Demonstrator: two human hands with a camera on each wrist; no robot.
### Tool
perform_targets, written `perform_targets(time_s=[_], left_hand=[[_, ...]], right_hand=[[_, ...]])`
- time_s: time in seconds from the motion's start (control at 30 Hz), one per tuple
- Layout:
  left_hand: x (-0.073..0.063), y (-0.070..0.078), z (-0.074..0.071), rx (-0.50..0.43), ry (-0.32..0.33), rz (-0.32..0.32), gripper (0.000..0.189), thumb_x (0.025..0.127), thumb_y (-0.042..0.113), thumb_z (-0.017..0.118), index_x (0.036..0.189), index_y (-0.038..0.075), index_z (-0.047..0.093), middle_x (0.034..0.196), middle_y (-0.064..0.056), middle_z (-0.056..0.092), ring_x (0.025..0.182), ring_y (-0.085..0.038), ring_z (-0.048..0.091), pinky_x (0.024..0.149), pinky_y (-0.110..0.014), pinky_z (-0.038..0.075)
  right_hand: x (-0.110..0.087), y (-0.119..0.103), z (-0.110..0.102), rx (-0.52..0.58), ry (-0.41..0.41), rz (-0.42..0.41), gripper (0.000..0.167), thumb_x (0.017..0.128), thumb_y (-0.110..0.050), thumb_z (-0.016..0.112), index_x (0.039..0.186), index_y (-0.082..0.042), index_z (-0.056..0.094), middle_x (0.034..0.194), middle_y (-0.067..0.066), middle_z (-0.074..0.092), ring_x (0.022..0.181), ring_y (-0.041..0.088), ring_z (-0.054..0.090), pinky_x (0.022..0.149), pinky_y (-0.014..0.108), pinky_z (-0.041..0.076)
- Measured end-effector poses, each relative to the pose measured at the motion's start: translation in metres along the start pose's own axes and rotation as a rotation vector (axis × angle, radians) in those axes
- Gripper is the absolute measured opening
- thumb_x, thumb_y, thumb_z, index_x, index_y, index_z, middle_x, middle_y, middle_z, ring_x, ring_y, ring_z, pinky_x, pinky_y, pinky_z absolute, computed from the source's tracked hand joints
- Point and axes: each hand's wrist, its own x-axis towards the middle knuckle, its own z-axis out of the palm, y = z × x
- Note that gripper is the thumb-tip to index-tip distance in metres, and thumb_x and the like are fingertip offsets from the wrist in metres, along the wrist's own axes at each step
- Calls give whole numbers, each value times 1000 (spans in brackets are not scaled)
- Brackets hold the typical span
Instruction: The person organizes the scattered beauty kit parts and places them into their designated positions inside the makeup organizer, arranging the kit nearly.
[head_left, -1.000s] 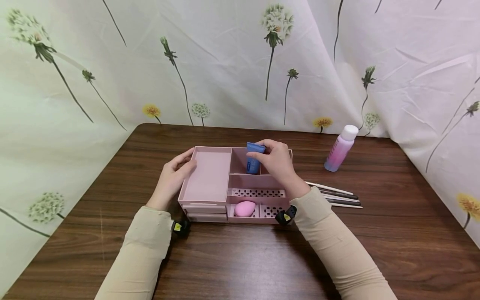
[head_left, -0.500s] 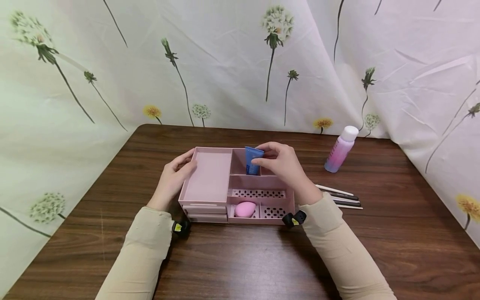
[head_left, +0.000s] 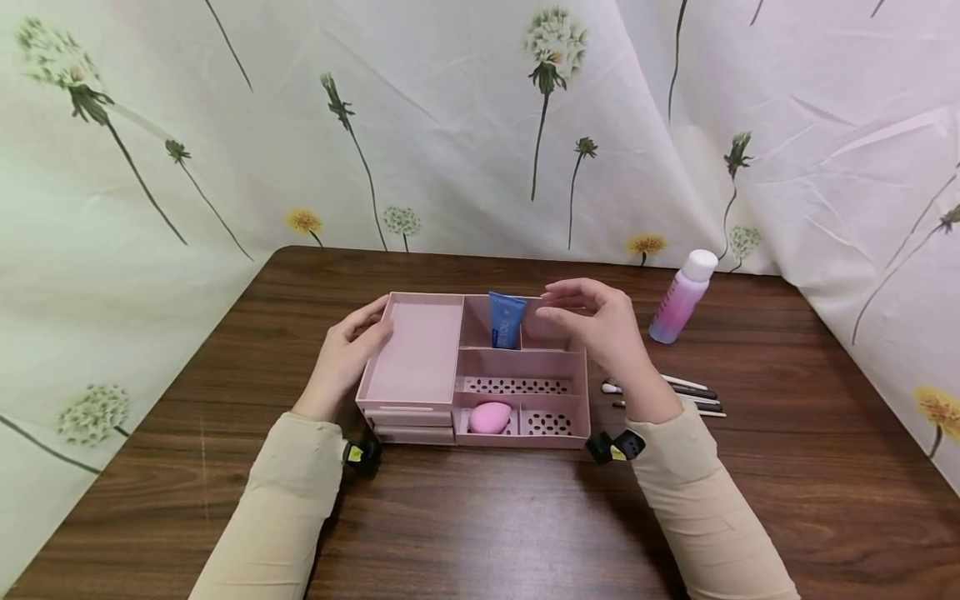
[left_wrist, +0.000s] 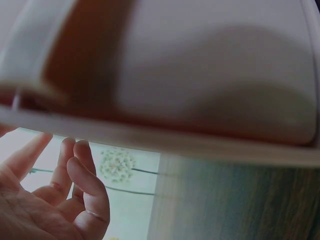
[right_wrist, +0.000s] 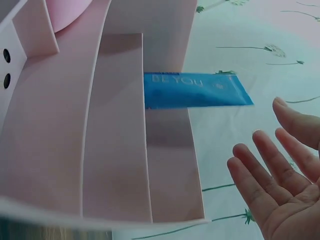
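A pink desk organizer (head_left: 420,350) sits mid-table in the head view. My left hand (head_left: 347,354) rests against its left side, fingertips at the outer wall in the left wrist view. A blue squeeze tube (head_left: 506,321) stands upright in a back compartment, leaning slightly and rising above the rim. To the right of it, my right hand (head_left: 603,325) hovers over the organizer's back right corner, fingers spread and holding nothing. The right wrist view shows a gap between these fingers (right_wrist: 267,190) and the tube. A pink makeup sponge (head_left: 490,418) lies in a front compartment.
Several makeup brushes (head_left: 693,398) lie on the table right of the organizer, partly behind my right forearm. A pink and purple bottle with a white cap (head_left: 681,298) stands farther back. Two drawers (head_left: 412,425) show at the organizer's front left. A flowered cloth (head_left: 450,125) hangs behind.
My right hand has let go of the blue squeeze tube and moved right, leaving the tube standing in the back compartment. My left hand has stayed at the organizer's left side.
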Motion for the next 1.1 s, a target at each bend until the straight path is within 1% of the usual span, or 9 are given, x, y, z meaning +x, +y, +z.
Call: perform_targets(time_s=[0.13, 0.23, 0.37, 0.43, 0.5, 0.73, 0.87, 0.93, 1.1], left_hand=[[0, 0, 0, -4, 3, -1, 50, 99, 29, 58, 146, 15, 51, 129, -15, 57, 98, -4, 53, 83, -18, 45], [0, 1, 0, -5, 2, 1, 50, 99, 29, 58, 146, 15, 51, 130, -15, 56, 99, -4, 53, 83, -18, 45], [0, 2, 0, -13, -4, -4, 50, 99, 30, 57, 147, 16, 50, 131, -16, 56, 98, -2, 54, 83, -18, 45], [0, 2, 0, -21, -7, -10, 50, 99, 30, 57, 147, 16, 50, 131, -16, 56, 98, -2, 55, 83, -17, 46], [-1, 2, 0, -24, -10, -15, 50, 99, 30, 56, 147, 17, 49, 132, -17, 55, 98, -2, 55, 83, -17, 46], [-1, 3, 0, -7, -9, -23, 50, 100, 30, 56, 148, 18, 49, 132, -17, 55, 98, -2, 54, 84, -18, 45], [-1, 3, 0, -4, -5, -15, 50, 99, 30, 56, 147, 17, 49, 131, -17, 56, 97, -2, 54, 83, -18, 45], [0, 3, 0, -8, -5, -13, 50, 99, 30, 56, 147, 17, 50, 131, -16, 56, 97, -2, 54, 83, -17, 46], [0, 1, 0, -7, 2, -5, 50, 99, 30, 57, 146, 16, 50, 129, -16, 57, 96, -1, 55, 81, -17, 46]], right_hand=[[-4, 5, -7, 11, 37, -3, 33, 85, -20, 80, 114, -6, 71, 108, 10, 73, 92, 6, 68, 82, 21, 53], [-7, 8, -13, 36, 73, -11, 32, 86, -19, 79, 113, -4, 71, 99, -1, 75, 88, 3, 69, 78, 20, 53], [-10, 8, -20, 70, 137, -27, 27, 87, -17, 77, 109, -2, 71, 88, -17, 72, 83, 1, 68, 73, 17, 52], [-11, 8, -24, 85, 172, -40, 22, 86, -15, 77, 105, -4, 73, 85, -21, 71, 81, 0, 67, 71, 17, 51], [-12, 7, -28, 95, 205, -55, 17, 85, -12, 78, 101, -7, 74, 84, -21, 71, 79, -1, 67, 71, 16, 51], [-16, 3, -41, 131, 302, -106, 12, 84, -5, 78, 96, -7, 76, 80, -19, 73, 75, -1, 67, 68, 15, 50], [-18, 3, -49, 123, 349, -118, 13, 84, -5, 78, 91, -16, 76, 80, -18, 73, 74, 0, 67, 66, 16, 49], [-19, 3, -52, 127, 375, -116, 15, 84, -4, 77, 90, -18, 76, 80, -18, 73, 74, 0, 67, 66, 15, 49], [-18, 6, -63, 189, 454, -123, 16, 82, 0, 78, 88, -15, 77, 79, -14, 74, 73, 1, 68, 66, 14, 50]])
